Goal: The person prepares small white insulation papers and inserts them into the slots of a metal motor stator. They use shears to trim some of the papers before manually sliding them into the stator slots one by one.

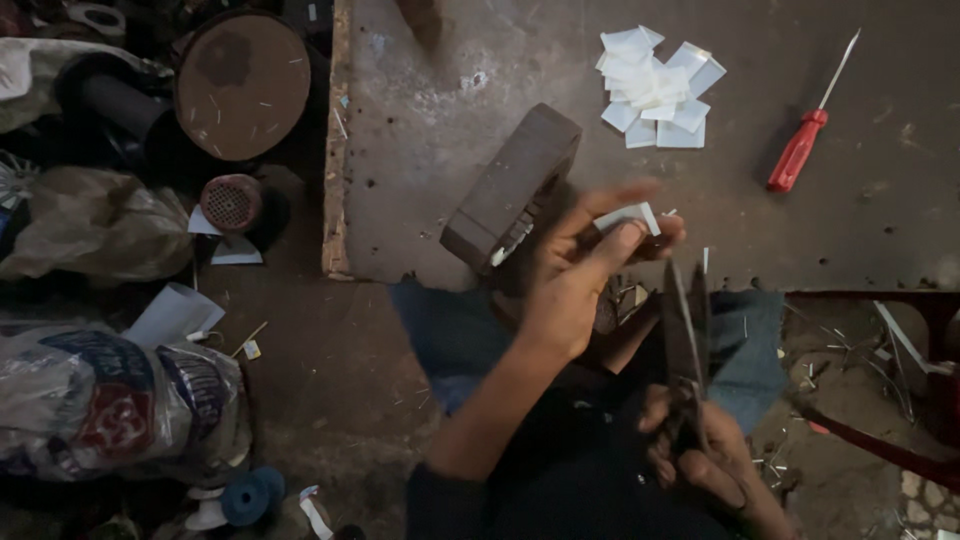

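Down at the near edge of the bench [800, 230], the left hand [580, 265] is pinching a small white slip [628, 216] between thumb and fingertips, holding it just above the bench's front lip. Below it, the right hand [700, 450] is gripping the handles of a pair of scissors [686, 330], blades pointing up toward the slip, their tips just short of it; whether the blades are parted I can't quite tell. A dark wooden block [512, 187] is sitting tilted just left of the left hand, close to the edge. Farther back, a heap of cut white squares [655, 88] is lying on the grey, pitted bench top, and well to the right a red-handled screwdriver [808, 135] is resting at a slant with open surface all around it. The bench's left edge is showing a pale wooden strip, dropping off to a dirt floor [330, 380] littered with thin clippings. Off to the left, a round brown lid [242, 85] is lying among clutter, and lower down a crumpled plastic sack [110, 400] printed in red and blue is slumping beside a small blue spool [250, 495].
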